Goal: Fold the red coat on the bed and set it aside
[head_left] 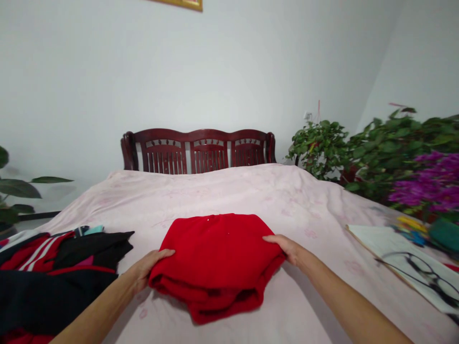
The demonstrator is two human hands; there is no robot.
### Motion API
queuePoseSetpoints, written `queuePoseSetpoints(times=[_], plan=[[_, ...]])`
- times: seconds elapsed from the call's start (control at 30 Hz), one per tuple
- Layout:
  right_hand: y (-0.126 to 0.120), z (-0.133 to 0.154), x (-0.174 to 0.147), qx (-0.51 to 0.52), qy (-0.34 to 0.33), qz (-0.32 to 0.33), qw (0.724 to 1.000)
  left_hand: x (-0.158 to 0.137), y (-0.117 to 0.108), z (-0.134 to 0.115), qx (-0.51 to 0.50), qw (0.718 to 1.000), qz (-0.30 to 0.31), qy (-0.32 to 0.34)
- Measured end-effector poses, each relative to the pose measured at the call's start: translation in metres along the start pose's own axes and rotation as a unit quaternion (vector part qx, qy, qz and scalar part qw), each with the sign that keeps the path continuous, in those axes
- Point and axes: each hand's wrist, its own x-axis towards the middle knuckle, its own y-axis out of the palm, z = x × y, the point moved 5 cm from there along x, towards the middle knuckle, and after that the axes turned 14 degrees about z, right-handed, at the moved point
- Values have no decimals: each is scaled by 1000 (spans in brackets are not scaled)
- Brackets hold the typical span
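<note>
A bright red garment (218,258), folded into a thick bundle, lies in front of me over the pale pink bedsheet (297,306). My left hand (148,267) grips its left side, thumb on top and the other fingers tucked underneath. On the opposite side my right hand (285,246) holds the edge the same way, with its fingers mostly hidden below the cloth. Loose folds show along the near edge of the bundle. What kind of garment it is, I cannot tell.
Dark and red clothes (60,282) are heaped at the left. On the right are eyeglasses (426,272) on a white board or book (380,239), potted plants (322,148) and purple flowers (430,184). A dark wooden bench back (208,150) stands against the wall.
</note>
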Motion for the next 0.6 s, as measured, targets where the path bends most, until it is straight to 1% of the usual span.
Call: queuePoseSetpoints(times=[0.1,0.17,0.23,0.27,0.33,0.4,0.47,0.53,0.6], plan=[[0,18,-8,12,-32,-24,999,-8,6,-6,-11,999,-3,32],[-2,28,-14,-33,-55,-58,996,-13,9,-6,-3,999,-9,37],[-3,29,-20,-99,-66,-94,988,-15,9,0,21,999,-16,26],[-2,26,-22,-123,-71,-99,985,-15,8,4,34,999,-19,17],[0,18,-27,-144,-99,-86,981,-15,5,11,56,998,-31,17],[0,13,-37,-150,-159,-76,973,-15,-1,12,91,991,-82,44],[-5,10,-49,-164,-203,-102,960,-17,-5,6,152,974,-149,81],[-10,6,-57,-171,-208,-114,956,-20,-5,-1,212,951,-199,102],[-10,0,-58,-148,-192,-86,966,-22,-3,-5,246,939,-217,105]])
